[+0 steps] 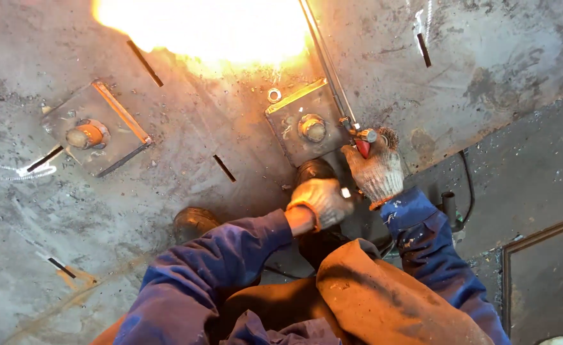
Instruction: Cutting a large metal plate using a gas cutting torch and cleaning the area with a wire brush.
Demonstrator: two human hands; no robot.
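Right hand (376,171), gloved: gripping the valve end of a long cutting torch (332,83), fingers closing round the red knob where the tubes meet, which is keeping the far tip steady and the hand well away from the heat.

Left hand (322,201), gloved: curling shut just beside the right, seemingly on the rear of the same handle; exactly what it is grasping is hidden.

Torch tubes: running up and away across a square bolted plate (308,121) toward a bright orange flame glare (211,29) at the top edge.

Steel floor plate (185,185): lying beneath, scaled and slotted.

Second bolted plate (96,128): sitting well apart to the left.

Boots (193,223): standing near the work, knees bending over them.

Hose (468,185): trailing off the plate's right edge.
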